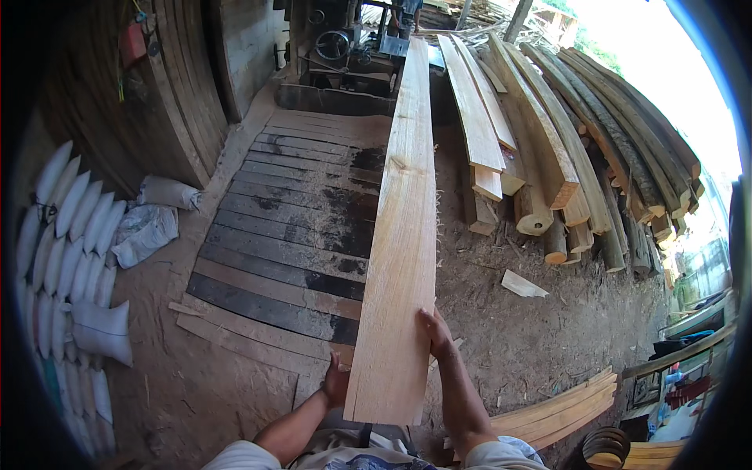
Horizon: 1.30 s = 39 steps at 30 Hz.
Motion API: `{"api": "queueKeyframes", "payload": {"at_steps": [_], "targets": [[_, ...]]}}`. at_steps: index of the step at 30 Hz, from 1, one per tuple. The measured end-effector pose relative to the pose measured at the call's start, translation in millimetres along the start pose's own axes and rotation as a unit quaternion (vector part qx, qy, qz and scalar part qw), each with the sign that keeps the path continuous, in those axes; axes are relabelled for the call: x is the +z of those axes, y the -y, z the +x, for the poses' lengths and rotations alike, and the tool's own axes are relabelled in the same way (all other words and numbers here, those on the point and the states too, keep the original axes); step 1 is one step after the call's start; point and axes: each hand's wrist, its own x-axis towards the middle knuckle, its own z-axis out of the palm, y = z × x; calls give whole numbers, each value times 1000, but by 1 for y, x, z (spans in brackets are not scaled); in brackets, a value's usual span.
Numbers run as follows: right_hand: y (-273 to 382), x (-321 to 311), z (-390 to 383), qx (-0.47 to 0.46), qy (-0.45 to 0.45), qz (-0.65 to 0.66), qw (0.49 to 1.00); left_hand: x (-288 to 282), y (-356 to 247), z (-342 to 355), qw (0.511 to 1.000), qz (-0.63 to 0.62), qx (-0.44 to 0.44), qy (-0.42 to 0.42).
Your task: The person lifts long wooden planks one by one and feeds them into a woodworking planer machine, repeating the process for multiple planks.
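Observation:
A long pale wooden board (395, 258) runs from just in front of me to a dark machine (337, 55) at the top of the head view. My left hand (337, 380) holds the board's left edge near its close end, fingers partly hidden behind it. My right hand (435, 333) grips the right edge, a little farther up. Right of the board's far part lie shorter pale planks (470, 110) on stacked timber (540, 141).
White sacks (78, 204) are piled at the left, beside wooden wall boards (172, 102). Dark floor slats (266, 235) lie left of the board. More planks (564, 403) rest at lower right, near metal rings (603, 442). A person (407, 12) stands beyond the machine.

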Motion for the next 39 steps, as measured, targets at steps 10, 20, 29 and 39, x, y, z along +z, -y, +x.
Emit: {"api": "queueKeyframes", "payload": {"at_steps": [10, 20, 29, 39], "targets": [[-213, 14, -203, -60, -162, -115, 978, -33, 196, -211, 777, 501, -2, -380], [-305, -13, -336, -36, -116, -75, 990, -87, 342, -310, 744, 542, 43, -387], [-295, -15, -308, -40, -132, -95, 986, -90, 318, -285, 748, 549, 18, -373], [-259, -24, -208, -28, -145, -134, 980, -102, 246, -210, 720, 563, 30, -404]]}}
